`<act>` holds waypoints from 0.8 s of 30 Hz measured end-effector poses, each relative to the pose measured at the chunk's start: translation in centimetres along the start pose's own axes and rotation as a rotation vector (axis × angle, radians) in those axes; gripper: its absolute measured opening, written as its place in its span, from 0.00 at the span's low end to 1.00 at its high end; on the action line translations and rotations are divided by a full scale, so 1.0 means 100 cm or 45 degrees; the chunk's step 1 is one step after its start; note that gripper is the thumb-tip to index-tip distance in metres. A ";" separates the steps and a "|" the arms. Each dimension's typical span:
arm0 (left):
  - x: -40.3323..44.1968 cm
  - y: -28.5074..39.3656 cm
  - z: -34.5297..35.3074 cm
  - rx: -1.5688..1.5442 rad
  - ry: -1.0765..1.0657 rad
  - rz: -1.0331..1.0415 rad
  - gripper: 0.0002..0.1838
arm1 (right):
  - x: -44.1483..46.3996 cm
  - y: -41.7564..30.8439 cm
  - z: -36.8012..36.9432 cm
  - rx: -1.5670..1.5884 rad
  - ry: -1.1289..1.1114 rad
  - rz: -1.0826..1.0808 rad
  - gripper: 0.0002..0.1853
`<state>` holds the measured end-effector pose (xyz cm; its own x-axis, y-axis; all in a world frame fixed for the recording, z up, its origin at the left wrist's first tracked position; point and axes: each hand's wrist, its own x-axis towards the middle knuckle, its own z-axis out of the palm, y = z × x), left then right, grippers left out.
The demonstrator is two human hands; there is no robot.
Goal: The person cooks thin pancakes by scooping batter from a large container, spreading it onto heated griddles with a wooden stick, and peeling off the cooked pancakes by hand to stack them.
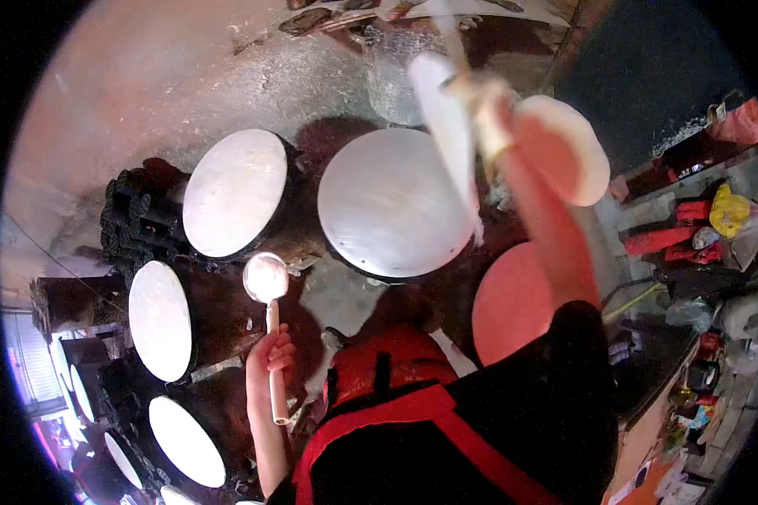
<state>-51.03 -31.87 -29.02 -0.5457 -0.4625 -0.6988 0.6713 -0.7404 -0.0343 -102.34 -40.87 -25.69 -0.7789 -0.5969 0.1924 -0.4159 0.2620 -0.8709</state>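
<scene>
My left hand (280, 353) is closed round the light handle of a ladle (266, 279), whose round bowl looks coated with something whitish. Up at the right, my right hand (484, 105) is blurred by motion. A pale, thin sheet (446, 126) hangs beside it, over the right edge of a large round plate (387, 202); a stick-like thing rises above the hand. Whether the fingers hold the sheet or the stick is too smeared to tell. The grey plate lies bare in the middle, with no batter visible on it.
White round discs (234, 194) stand at the left, with others (160, 321) below. Two more, (564, 151) tinted partly red, lie at the right. Dark stacked cylinders (135, 219) sit by the wall. A red basin-like object (392, 362) is close to my body. Yellow and red bags (728, 210) lie far right.
</scene>
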 end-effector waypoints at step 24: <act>0.055 -0.120 0.149 0.994 0.231 0.397 0.14 | 0.010 0.438 -0.188 0.971 1.245 0.641 0.07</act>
<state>-69.54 -32.81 -21.77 -0.2600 -0.6647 -0.7004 0.2039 -0.7468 0.6330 -130.19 -15.78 -55.16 -0.9159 0.3069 -0.2586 0.1287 -0.3857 -0.9136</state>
